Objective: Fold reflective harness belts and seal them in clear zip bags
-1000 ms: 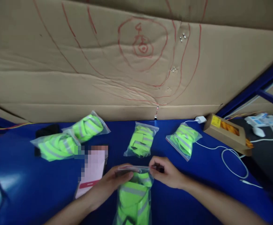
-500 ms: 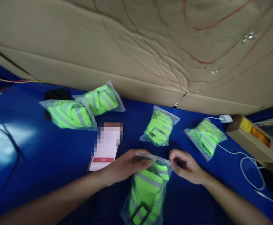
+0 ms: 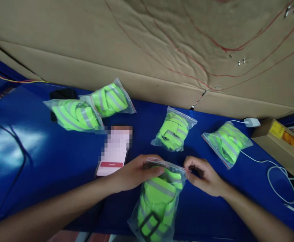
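A clear zip-lock bag [image 3: 159, 201] hangs from both my hands at the table's near edge. Inside it is a folded neon-green strap [image 3: 159, 190] with grey reflective stripes and a black buckle [image 3: 149, 224]. My left hand [image 3: 143, 171] grips the bag's top left part, thumb in front and fingers behind. At the red-lined seal's right end, my right hand [image 3: 204, 174] pinches the corner between thumb and forefinger. Beyond my hands lies a similar filled bag [image 3: 173, 131]. Left of my left hand rests a phone [image 3: 114, 151] with a lit, partly blurred screen.
Two filled bags [image 3: 76, 116] overlap at the back left, by a black object [image 3: 62, 94]. Another bag [image 3: 227, 143] lies right, near a white charger [image 3: 252, 122], its cable [image 3: 270, 174] and a cardboard box [image 3: 280, 141]. A cardboard wall [image 3: 86, 50] borders the blue table [image 3: 61, 151].
The camera view has shifted slightly, showing more of the table's near edge. Both hands keep their hold on the bag in almost the same pose.
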`<state>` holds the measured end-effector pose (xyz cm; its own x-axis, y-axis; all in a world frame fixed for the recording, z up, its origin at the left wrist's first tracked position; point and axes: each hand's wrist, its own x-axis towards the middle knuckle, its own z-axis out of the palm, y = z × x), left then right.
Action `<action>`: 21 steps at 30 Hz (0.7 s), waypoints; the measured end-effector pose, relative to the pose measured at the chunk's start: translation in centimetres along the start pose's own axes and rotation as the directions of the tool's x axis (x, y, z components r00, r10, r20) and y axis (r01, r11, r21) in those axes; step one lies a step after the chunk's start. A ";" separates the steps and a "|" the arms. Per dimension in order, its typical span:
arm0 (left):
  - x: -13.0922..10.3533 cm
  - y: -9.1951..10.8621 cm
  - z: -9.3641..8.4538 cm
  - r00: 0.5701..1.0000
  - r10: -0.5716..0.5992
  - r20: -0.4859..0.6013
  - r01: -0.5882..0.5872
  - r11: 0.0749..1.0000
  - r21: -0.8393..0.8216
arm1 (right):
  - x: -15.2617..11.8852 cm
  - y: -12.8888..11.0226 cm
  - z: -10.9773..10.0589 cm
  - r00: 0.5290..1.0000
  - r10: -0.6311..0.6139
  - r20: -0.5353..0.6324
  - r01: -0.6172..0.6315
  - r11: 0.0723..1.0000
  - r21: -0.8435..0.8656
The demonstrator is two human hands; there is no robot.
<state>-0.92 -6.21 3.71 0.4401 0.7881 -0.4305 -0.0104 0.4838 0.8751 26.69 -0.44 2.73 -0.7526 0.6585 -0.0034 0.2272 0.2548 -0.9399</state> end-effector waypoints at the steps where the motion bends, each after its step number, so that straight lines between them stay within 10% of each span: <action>1: 0.0 -0.1 0.0 1.000 0.003 -0.007 -0.003 1.000 0.010 | 0.0 0.0 0.0 1.000 0.001 0.001 -0.001 1.000 0.003; 21: -0.2 -0.2 0.3 0.997 0.076 -0.011 -0.073 0.988 0.133 | 0.2 0.0 0.0 0.999 -0.051 0.002 0.051 0.998 -0.025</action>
<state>-0.75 -6.55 3.69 0.4286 0.8263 -0.3654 0.0764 0.3698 0.9259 26.56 -0.29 2.78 -0.7643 0.6434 0.0437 0.2040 0.3056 -0.9301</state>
